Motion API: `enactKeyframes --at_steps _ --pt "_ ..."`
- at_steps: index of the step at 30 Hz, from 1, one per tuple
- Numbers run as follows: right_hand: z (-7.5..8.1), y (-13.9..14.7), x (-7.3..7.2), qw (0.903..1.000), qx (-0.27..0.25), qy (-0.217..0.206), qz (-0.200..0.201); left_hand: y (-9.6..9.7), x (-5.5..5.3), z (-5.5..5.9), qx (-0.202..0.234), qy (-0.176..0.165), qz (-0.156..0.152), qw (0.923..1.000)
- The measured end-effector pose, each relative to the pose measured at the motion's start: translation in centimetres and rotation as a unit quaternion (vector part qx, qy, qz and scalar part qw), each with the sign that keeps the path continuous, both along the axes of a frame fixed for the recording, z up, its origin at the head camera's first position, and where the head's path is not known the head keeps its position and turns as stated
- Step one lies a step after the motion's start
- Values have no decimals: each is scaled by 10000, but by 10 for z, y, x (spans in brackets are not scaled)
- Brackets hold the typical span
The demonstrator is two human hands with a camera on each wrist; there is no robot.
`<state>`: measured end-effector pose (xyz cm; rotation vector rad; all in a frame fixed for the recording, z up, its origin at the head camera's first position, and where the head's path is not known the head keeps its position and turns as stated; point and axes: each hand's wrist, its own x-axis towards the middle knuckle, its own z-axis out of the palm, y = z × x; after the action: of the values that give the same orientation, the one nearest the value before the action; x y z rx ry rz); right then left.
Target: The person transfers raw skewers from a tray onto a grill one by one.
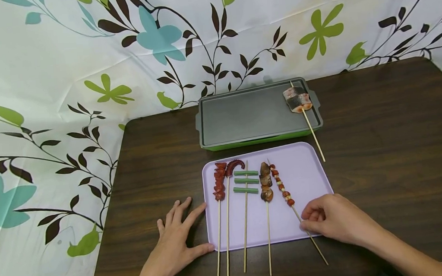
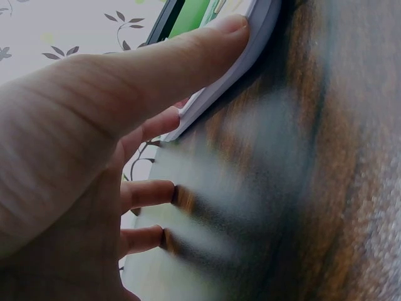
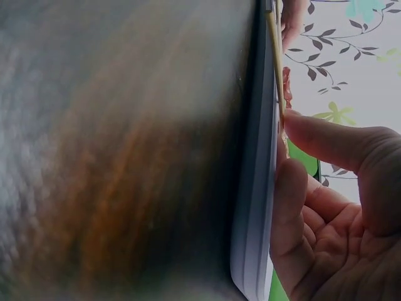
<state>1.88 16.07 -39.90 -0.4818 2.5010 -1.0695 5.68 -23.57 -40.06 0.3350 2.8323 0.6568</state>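
Note:
In the head view my right hand (image 1: pixel 330 217) has curled fingers at the stick of the rightmost skewer (image 1: pixel 281 187), strung with small red and pale pieces. The right wrist view shows the thumb (image 3: pixel 319 139) right against the stick (image 3: pixel 276 69). My left hand (image 1: pixel 173 242) is spread at the left edge of the lilac tray (image 1: pixel 305 170), thumb near its front corner. Other skewers on the tray hold red pieces (image 1: pixel 219 182), a curled tentacle (image 1: pixel 233 166), green stalks (image 1: pixel 246 180) and browned chunks (image 1: pixel 265 182). Their sticks overhang the tray's front edge.
Behind the tray stands a green-sided grill pan (image 1: pixel 242 116) with a grey top. A fish skewer (image 1: pixel 298 99) lies at its right end, its stick sticking out forward. All stands on a dark wooden table (image 1: pixel 385 142), with a leaf-patterned cloth (image 1: pixel 213 34) hanging behind.

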Motion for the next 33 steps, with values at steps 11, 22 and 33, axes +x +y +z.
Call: enactKeyframes --at_steps 11,22,33 --pt "-4 4 -5 9988 -300 -393 -64 0 -1 1 -11 -9 19 10000" --pt "-7 10 -6 9950 -583 -798 -148 0 0 -1 23 -38 39 10000" --pt "-2 13 -3 9963 -557 -619 -205 0 1 -1 15 -17 28 10000"
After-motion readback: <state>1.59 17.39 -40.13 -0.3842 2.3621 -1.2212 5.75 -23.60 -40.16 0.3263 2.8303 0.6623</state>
